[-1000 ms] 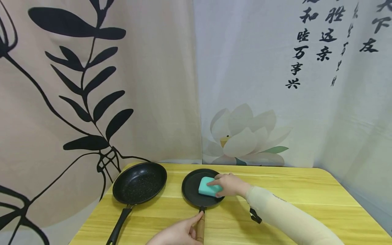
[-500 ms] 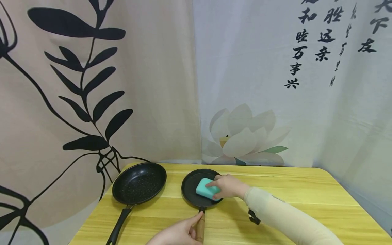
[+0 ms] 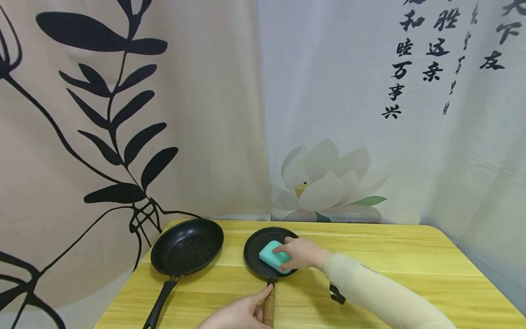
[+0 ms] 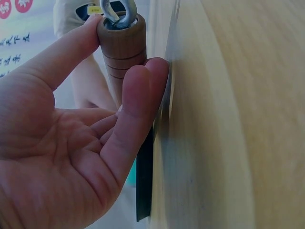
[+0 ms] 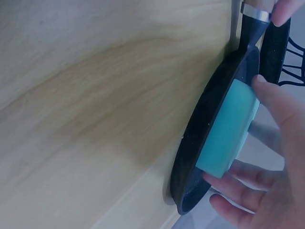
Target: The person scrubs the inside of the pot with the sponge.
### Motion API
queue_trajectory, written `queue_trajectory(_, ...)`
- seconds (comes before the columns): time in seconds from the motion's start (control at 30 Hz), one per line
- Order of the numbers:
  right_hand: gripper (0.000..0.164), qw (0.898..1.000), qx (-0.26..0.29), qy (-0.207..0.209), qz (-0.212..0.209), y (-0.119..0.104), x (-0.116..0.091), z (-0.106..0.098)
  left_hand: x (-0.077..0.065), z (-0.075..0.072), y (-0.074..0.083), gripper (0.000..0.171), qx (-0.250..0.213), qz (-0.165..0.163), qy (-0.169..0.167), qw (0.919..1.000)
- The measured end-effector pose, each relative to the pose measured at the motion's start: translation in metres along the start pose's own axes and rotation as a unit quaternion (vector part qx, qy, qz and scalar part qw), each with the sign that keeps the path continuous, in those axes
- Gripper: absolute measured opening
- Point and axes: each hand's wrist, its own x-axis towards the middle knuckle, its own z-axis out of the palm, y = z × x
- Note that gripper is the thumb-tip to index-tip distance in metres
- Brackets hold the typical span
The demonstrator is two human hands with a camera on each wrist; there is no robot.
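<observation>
A small flat black pan (image 3: 256, 249) with a brown wooden handle (image 3: 269, 307) lies on the table. My left hand (image 3: 242, 311) grips that handle, thumb along its top near the pan; in the left wrist view the wooden handle (image 4: 123, 45) sits between thumb and fingers, with a metal ring at its end. A turquoise sponge (image 3: 273, 256) lies inside the pan. My right hand (image 3: 304, 254) holds it from the right; the right wrist view shows the thumb at one end of the sponge (image 5: 228, 129) and fingers at the other.
To the left stands a larger, deeper black frying pan (image 3: 186, 246) with a black handle (image 3: 160, 304) pointing toward me. Both pans are on a yellow wood-grain table (image 3: 390, 242). Behind the table's back edge hangs a printed curtain (image 3: 222, 114).
My right hand has moved the sponge slightly left and toward me across the pan, turning it a little. The left hand keeps its grip on the handle, and the pan stays put.
</observation>
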Motion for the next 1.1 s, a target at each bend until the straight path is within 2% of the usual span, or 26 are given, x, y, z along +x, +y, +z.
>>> queue_trajectory(0.1,0.047,1.000,0.002,-0.006,0.000,-0.001,0.000,0.001,-0.001,0.002,0.002,0.092,-0.012,0.005,0.005,0.9999)
queue_trajectory(0.2,0.040,1.000,-0.001,-0.010,-0.001,-0.002,0.001,0.001,-0.007,0.007,0.012,0.088,-0.036,0.010,0.015,0.9992)
queue_trajectory(0.3,0.043,1.000,-0.012,-0.006,-0.007,-0.002,0.002,0.002,-0.011,0.010,0.017,0.085,-0.052,0.011,0.020,0.9984)
queue_trajectory(0.47,0.053,1.000,-0.006,-0.011,-0.009,-0.001,0.003,0.002,-0.011,0.010,0.017,0.086,-0.053,0.013,0.022,0.9983)
queue_trajectory(0.67,0.044,0.999,0.023,-0.025,0.000,-0.002,0.005,0.002,-0.010,0.009,0.016,0.087,-0.060,0.011,0.018,0.9980)
queue_trajectory(0.97,0.062,0.999,0.023,-0.023,-0.002,-0.007,0.009,0.003,-0.011,0.009,0.016,0.087,-0.064,0.010,0.014,0.9978)
queue_trajectory(1.1,0.064,1.000,0.017,-0.018,0.005,-0.012,0.012,0.004,-0.012,0.009,0.017,0.087,-0.061,0.016,0.014,0.9979)
